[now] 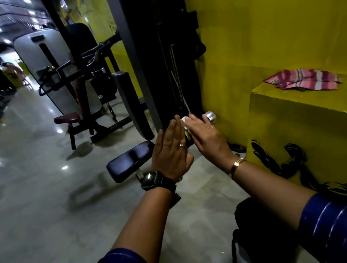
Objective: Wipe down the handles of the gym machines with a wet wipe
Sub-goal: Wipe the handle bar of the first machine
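- Yellow painted wall (274,24) and a matching ledge (304,104) fill our right side. The black machine frame (161,68) stands against them.
- A dark, bag-like shape (260,229) sits low by our knees. It is the only likely container, and we cannot tell what it holds. We see no wipe packet.
- The padded seat (130,159) lies just left of our hands.
- A striped pink cloth (304,80) rests on the ledge, well apart from the work.
- Our left hand (170,148) is flat, fingers straight and together, standing just beside the bar and holding nothing.
- Our right hand (206,136) lies over the handle (210,117), of which mostly the chrome end shows. We cannot tell whether the fingers wrap round it.
- The wet wipe (184,120) peeks out white between the two hands, against the bar.
- We judge the wipe limp, light and slippery when wet, so it is best pressed flat under the fingers. The handle looks rigid and will take firm pressure.
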